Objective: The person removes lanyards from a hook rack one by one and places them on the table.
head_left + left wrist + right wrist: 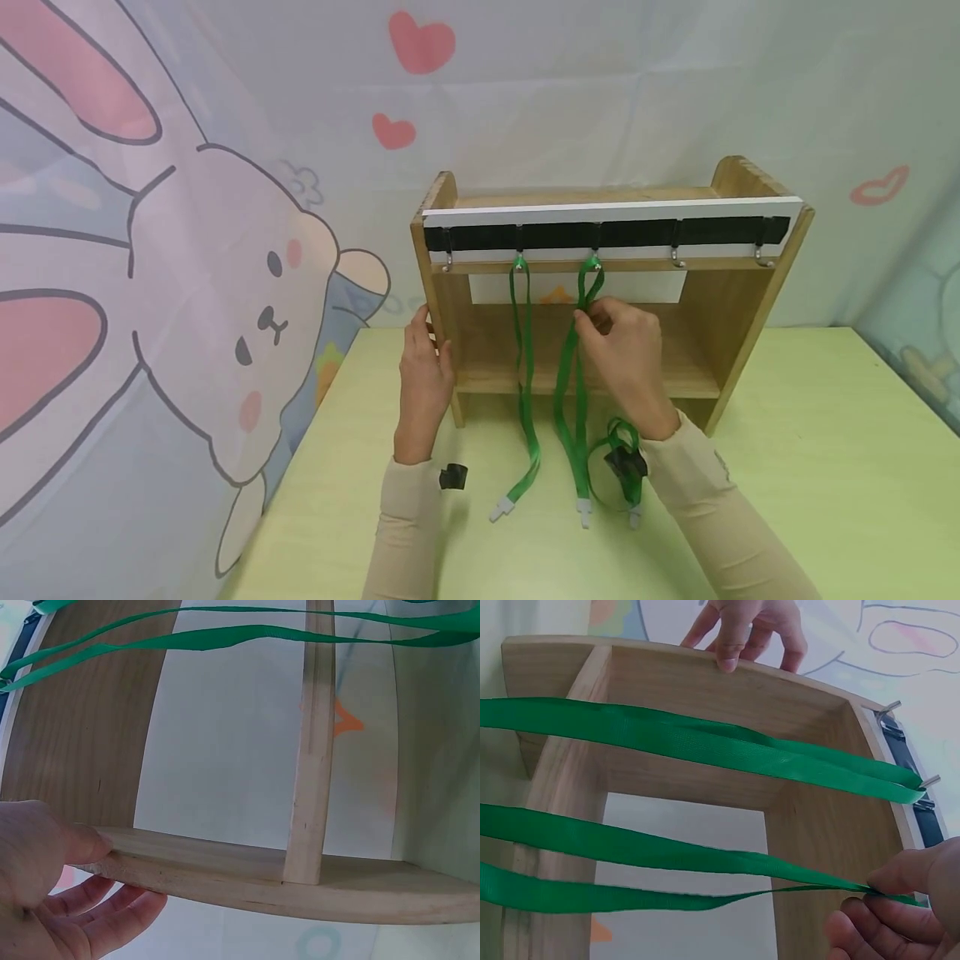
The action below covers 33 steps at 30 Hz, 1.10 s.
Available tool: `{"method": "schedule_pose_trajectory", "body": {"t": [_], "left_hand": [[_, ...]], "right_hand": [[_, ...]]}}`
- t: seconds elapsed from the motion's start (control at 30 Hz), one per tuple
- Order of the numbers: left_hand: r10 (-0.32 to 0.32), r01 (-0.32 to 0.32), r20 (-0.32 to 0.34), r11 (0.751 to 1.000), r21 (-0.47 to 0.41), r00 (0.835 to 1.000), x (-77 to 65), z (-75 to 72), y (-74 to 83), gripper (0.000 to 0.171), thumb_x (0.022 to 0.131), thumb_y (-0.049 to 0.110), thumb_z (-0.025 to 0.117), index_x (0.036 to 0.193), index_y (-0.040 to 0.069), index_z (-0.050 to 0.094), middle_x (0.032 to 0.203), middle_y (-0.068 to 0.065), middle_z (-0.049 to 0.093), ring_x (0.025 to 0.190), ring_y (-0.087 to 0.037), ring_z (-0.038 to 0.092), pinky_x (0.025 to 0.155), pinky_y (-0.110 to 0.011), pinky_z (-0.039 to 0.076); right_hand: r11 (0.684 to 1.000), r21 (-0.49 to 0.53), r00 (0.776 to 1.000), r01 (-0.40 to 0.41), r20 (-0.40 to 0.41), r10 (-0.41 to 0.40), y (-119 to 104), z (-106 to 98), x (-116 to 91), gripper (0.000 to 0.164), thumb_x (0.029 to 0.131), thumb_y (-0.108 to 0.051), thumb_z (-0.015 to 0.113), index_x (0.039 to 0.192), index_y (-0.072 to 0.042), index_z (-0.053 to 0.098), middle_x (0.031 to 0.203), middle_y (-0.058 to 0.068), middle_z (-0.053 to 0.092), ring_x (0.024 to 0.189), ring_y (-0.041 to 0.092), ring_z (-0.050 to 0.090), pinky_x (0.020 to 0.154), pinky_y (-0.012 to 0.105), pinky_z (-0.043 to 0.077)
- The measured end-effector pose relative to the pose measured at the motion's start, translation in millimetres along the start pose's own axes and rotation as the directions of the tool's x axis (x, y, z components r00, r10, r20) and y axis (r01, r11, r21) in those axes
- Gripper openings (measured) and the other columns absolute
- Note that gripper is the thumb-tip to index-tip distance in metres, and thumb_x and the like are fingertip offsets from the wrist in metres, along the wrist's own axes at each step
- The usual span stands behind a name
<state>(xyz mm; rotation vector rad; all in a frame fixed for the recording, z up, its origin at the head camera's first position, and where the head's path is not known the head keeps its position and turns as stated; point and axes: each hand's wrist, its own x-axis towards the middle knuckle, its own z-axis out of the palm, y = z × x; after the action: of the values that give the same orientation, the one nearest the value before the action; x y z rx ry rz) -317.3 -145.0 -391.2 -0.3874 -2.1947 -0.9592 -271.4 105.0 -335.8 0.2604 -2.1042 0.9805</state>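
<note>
My right hand pinches a green lanyard between thumb and fingers, just below its top loop. That loop hangs from the middle hook of the rail, and its pale clip hangs at the bottom. On the neighbouring hook to the left hangs another green lanyard. My left hand grips the left side panel of a small wooden shelf, thumb on the near side and fingers behind. A third green lanyard lies bunched on the table beneath, partly covered by the right wrist's black camera.
The hook rail, white with a black strip, runs along the shelf's upper front. A bare hook is at its left end, with bare hooks on the right too. The shelf stands on a light green table before a cartoon-printed cloth.
</note>
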Motion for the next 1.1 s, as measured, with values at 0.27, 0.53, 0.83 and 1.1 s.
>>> {"method": "schedule_pose_trajectory", "body": {"t": [0.27, 0.53, 0.83, 1.1], "left_hand": [[0.014, -0.014, 0.002, 1.000, 0.012, 1.000, 1.6, -0.3, 0.2, 0.054, 0.096, -0.007, 0.061, 0.143, -0.009, 0.035, 0.115, -0.029, 0.052, 0.093, -0.041, 0.063, 0.073, -0.046, 0.059], [0.006, -0.006, -0.005, 1.000, 0.008, 1.000, 1.8, -2.2, -0.9, 0.053, 0.097, -0.008, 0.060, 0.143, -0.009, 0.035, 0.115, -0.030, 0.052, 0.093, -0.042, 0.063, 0.073, -0.047, 0.060], [0.008, -0.008, -0.006, 1.000, 0.014, 1.000, -0.4, -0.2, -1.4, 0.054, 0.096, -0.008, 0.061, 0.143, -0.009, 0.035, 0.115, -0.030, 0.052, 0.093, -0.042, 0.063, 0.072, -0.046, 0.060], [0.017, -0.017, -0.010, 1.000, 0.010, 1.000, -0.3, 1.2, -0.6, 0.054, 0.096, -0.009, 0.061, 0.143, -0.009, 0.035, 0.116, -0.030, 0.052, 0.092, -0.042, 0.063, 0.073, -0.048, 0.059]], "right_hand": [[0.999, -0.015, 0.998, 0.034, -0.054, -0.035, -3.8, -7.3, 1.1, 0.015, 0.089, -0.006, 0.069, 0.076, 0.001, 0.071, 0.067, 0.010, 0.069, 0.056, 0.022, 0.063, 0.056, 0.037, 0.048], [0.996, 0.023, 0.996, 0.084, -0.041, -0.083, -14.8, -17.0, -6.0, 0.009, 0.088, -0.001, 0.071, 0.079, 0.001, 0.071, 0.069, 0.008, 0.070, 0.058, 0.021, 0.065, 0.057, 0.031, 0.050], [0.997, 0.079, 0.997, 0.019, 0.078, -0.025, -9.2, -18.8, -25.6, 0.004, 0.089, 0.002, 0.071, 0.085, 0.004, 0.072, 0.078, 0.013, 0.073, 0.065, 0.025, 0.071, 0.060, 0.031, 0.058], [0.993, 0.111, 0.987, -0.049, 0.156, 0.031, 5.6, -17.4, -43.1, 0.005, 0.090, 0.001, 0.072, 0.085, 0.003, 0.073, 0.079, 0.011, 0.074, 0.067, 0.023, 0.071, 0.062, 0.026, 0.056]]}}
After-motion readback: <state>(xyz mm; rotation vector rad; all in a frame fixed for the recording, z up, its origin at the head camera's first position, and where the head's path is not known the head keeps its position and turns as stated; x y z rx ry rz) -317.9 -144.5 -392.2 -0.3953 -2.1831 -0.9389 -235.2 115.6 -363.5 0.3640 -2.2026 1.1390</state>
